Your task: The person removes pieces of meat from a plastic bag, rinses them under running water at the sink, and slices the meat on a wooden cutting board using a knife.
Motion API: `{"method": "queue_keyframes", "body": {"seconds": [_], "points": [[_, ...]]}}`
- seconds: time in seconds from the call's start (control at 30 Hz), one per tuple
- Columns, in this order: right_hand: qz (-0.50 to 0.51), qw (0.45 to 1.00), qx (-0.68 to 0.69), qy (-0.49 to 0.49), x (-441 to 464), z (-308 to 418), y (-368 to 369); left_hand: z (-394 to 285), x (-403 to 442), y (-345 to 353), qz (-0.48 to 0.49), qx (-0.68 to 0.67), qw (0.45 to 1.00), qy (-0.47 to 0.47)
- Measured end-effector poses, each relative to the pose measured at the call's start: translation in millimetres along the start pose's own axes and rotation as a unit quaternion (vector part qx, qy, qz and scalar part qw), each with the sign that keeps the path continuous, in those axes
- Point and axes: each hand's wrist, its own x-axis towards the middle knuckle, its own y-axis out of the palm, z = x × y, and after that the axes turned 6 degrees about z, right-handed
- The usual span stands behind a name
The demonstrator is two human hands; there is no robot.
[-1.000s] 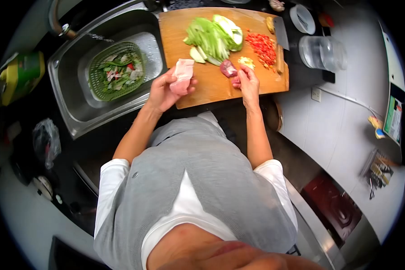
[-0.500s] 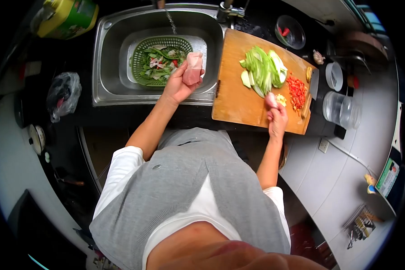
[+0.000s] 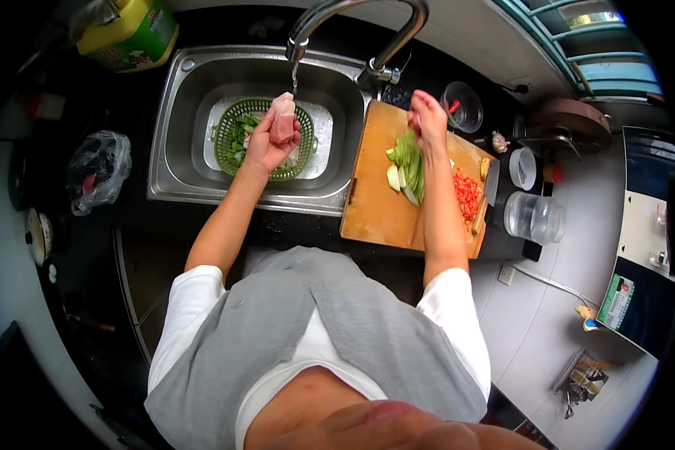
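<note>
In my left hand (image 3: 266, 154) is a piece of raw pork (image 3: 283, 124), pale fat at its upper end and pink meat below. The hand is closed round it over the sink, just below the thin stream from the faucet (image 3: 297, 49). Under it stands a green colander (image 3: 296, 169) with leafy scraps in it. My right hand (image 3: 429, 120) is raised above the far edge of the wooden cutting board (image 3: 367, 202), its fingers curled together; whether they hold anything is hidden. Sliced green vegetable (image 3: 406, 166) lies beneath that forearm, which partly covers it.
Chopped red pepper (image 3: 467, 196) lies on the board's right side, beside a knife (image 3: 492, 182). A glass bowl (image 3: 463, 105), a garlic bulb (image 3: 500, 142) and clear jars (image 3: 534, 217) stand to the right. A plastic bag (image 3: 99, 171) lies left of the steel sink (image 3: 174, 135).
My right hand has moved from the board's near side up to its far edge. My left hand still holds the pork, now closer to the water stream. The view has tilted up.
</note>
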Motion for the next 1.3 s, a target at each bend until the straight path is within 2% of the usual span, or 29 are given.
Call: {"method": "queue_keyframes", "body": {"seconds": [0.03,0.1,0.17,0.23,0.33,0.43,0.57,0.63,0.7,0.73,0.77,0.8,0.83,0.87,0.9,0.97,1.0,1.03,1.07,1.13,1.2,1.23,1.3], "points": [[-0.022,0.999,-0.020,-0.014,37.5,-2.1,-2.2,-1.6,5.6,-1.2,0.015,-0.007,1.000,-0.008],[-0.072,0.954,-0.287,-0.040,80.2,10.0,10.6,-5.9,18.4,-9.7,0.046,-0.038,0.998,-0.012],[-0.014,0.892,-0.451,0.016,109.2,20.7,23.9,-5.6,25.4,-2.3,0.028,-0.061,0.998,0.002],[0.001,0.859,-0.512,-0.003,153.6,-3.3,5.3,-6.6,33.3,1.8,-0.016,-0.041,0.998,0.034],[-0.011,0.899,-0.437,0.035,138.2,4.5,14.2,-8.8,43.0,6.1,-0.026,-0.032,0.997,0.064],[-0.034,0.919,-0.388,0.066,128.4,9.9,16.5,-8.8,51.3,8.2,-0.082,0.001,0.992,0.095],[-0.030,0.935,-0.345,0.073,124.7,4.6,11.3,-11.0,57.7,-15.2,-0.065,0.005,0.995,0.070],[-0.016,0.989,-0.142,0.047,103.3,-3.0,7.1,-11.2,52.1,-27.6,-0.064,0.003,0.997,0.053],[-0.049,0.991,0.110,0.063,52.2,-26.1,24.4,-13.4,38.2,-33.5,-0.062,0.026,0.997,0.044],[0.152,0.887,0.389,0.198,39.0,-65.7,16.7,-11.7,27.9,-37.7,-0.057,0.050,0.997,0.033],[0.092,0.916,0.306,0.241,0.4,-70.6,57.9,-10.4,17.0,-44.1,-0.062,0.047,0.996,0.031],[0.108,0.905,0.302,0.280,-22.2,-82.4,85.8,-11.5,7.6,-49.5,-0.086,0.063,0.994,0.028],[0.148,0.888,0.310,0.306,-28.6,-97.5,112.3,-10.7,-1.9,-54.1,-0.110,0.079,0.991,0.025],[0.125,0.869,0.346,0.331,-30.6,-108.3,139.2,-9.9,-12.8,-52.6,-0.167,0.098,0.980,0.040],[0.102,0.846,0.383,0.357,-26.4,-117.2,162.1,-12.9,-22.7,-58.1,-0.170,0.099,0.980,0.039],[0.156,0.761,0.491,0.394,8.8,-165.5,186.8,-22.0,-43.2,-67.8,-0.157,0.062,0.985,0.041],[0.156,0.757,0.495,0.396,12.5,-167.8,196.9,-23.5,-52.7,-63.6,-0.167,0.080,0.981,0.059],[0.164,0.785,0.463,0.379,14.6,-169.9,206.2,-25.1,-60.3,-61.5,-0.171,0.084,0.980,0.060],[0.173,0.811,0.428,0.361,14.4,-172.2,213.2,-27.1,-66.9,-58.6,-0.130,0.035,0.988,0.070],[0.167,0.819,0.404,0.371,10.7,-163.1,217.1,-31.5,-75.7,-60.3,-0.055,-0.033,0.994,0.093],[0.147,0.857,0.338,0.360,6.1,-164.0,223.6,-31.3,-75.3,-46.1,-0.082,-0.021,0.990,0.112],[0.147,0.857,0.335,0.362,1.3,-162.7,223.2,-26.5,-72.5,-37.7,-0.106,-0.009,0.986,0.129],[0.259,0.889,0.260,0.272,-13.7,-157.6,215.2,-19.1,-54.7,-35.8,-0.057,-0.032,0.989,0.129]]}}
